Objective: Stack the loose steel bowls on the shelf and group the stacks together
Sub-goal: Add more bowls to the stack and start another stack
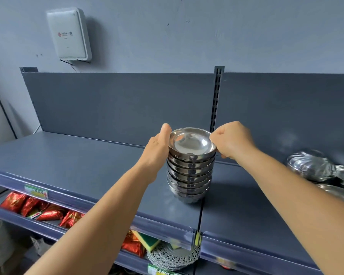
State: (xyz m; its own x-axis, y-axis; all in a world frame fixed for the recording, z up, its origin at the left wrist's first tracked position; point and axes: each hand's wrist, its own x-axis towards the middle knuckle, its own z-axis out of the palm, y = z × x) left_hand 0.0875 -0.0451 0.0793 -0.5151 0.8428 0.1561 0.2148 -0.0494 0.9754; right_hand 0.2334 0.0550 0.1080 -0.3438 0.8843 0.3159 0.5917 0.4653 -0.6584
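Observation:
A tall stack of several shiny steel bowls (pixel 190 175) stands on the dark blue top shelf (pixel 87 161), near the seam between two shelf sections. My left hand (pixel 159 147) presses flat against the stack's upper left side, thumb up by the top bowl's rim. My right hand (pixel 231 140) is curled around the right rim of the top bowl (pixel 191 142). Both hands hold the stack between them.
More steel ware lies at the shelf's right end: a fluted bowl (pixel 310 164) and a flat steel dish (pixel 340 193). A slotted upright post (pixel 216 100) rises behind the stack. Lower shelves hold red packets (pixel 48 210) and sponges (pixel 147 240). A white box (pixel 69 34) hangs on the wall.

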